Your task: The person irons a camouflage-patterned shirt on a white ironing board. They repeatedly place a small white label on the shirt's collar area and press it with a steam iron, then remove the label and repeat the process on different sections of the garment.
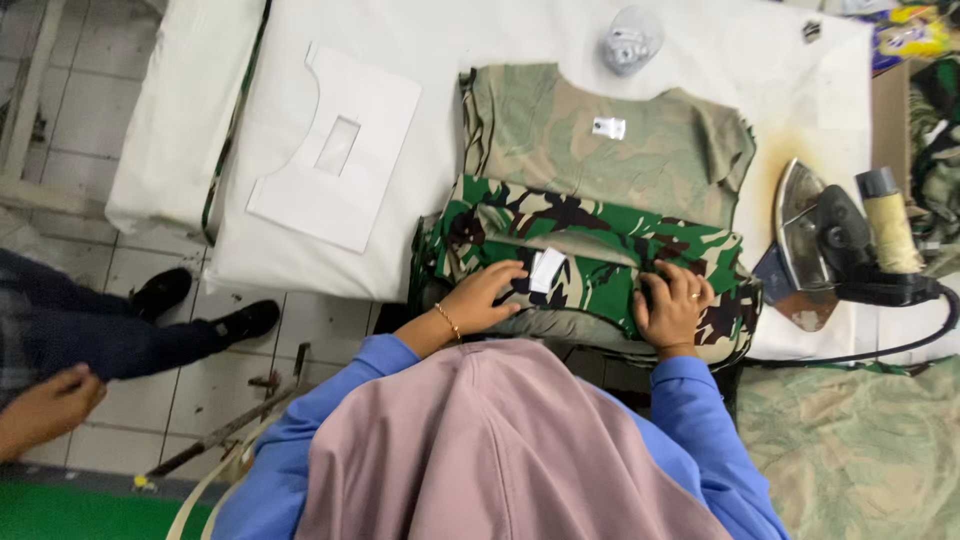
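Fingers (500, 275) of the left hand (480, 298) and right hand (672, 305) press flat, spread, on the camouflage shirt (590, 250); its fold runs left-right, and the white tag (547, 270) lies nearer the left.

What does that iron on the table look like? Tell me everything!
The iron lies tipped on its side at the right of the white table, its shiny, stained metal soleplate showing. Its body is black, with a pale wrapped handle and a black cord trailing away right. Scorch marks stain the cloth beside it. Neither hand touches it.

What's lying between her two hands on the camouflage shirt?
In the head view, a small white tag lies on the camouflage shirt, between the left hand and right hand.
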